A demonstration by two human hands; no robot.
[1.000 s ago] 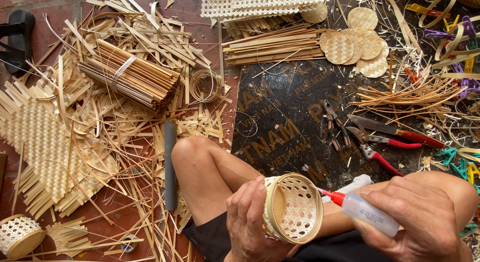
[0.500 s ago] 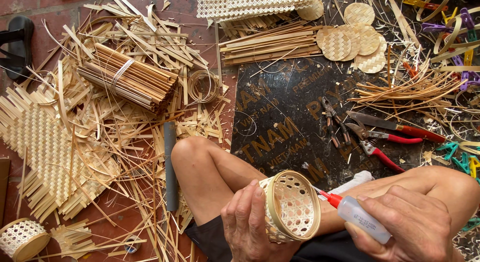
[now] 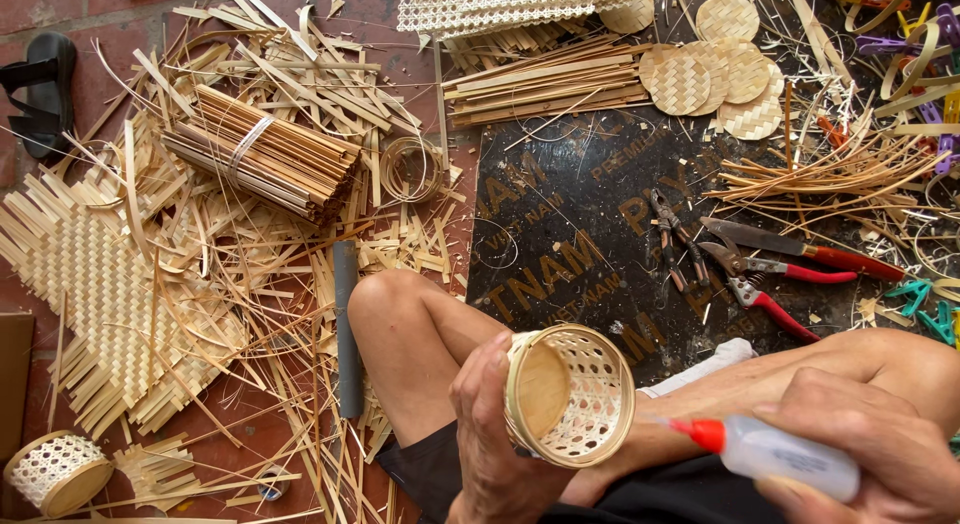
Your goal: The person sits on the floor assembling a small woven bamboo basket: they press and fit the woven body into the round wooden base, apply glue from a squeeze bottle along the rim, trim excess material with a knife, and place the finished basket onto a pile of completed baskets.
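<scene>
Over the seated person's lap, the small round woven bamboo basket (image 3: 570, 396) lies tilted on its side in the left hand (image 3: 495, 439), fingers curled around its solid base and rim, while the right hand (image 3: 875, 439) has its fingers wrapped tight on a clear glue bottle (image 3: 775, 452), whose red nozzle points at the basket wall, close but apart. The basket looks light, stiff at the rim hoop and easily crushed across the open lattice, so the rim and base appear the soundest holds. Beyond the knees lie a dark board (image 3: 580, 214) with pliers (image 3: 675, 239), red-handled shears (image 3: 760, 279), a knife (image 3: 800, 246), woven discs (image 3: 715, 74) and a tied bundle of bamboo strips (image 3: 260, 154); nothing stands between nozzle and basket.
</scene>
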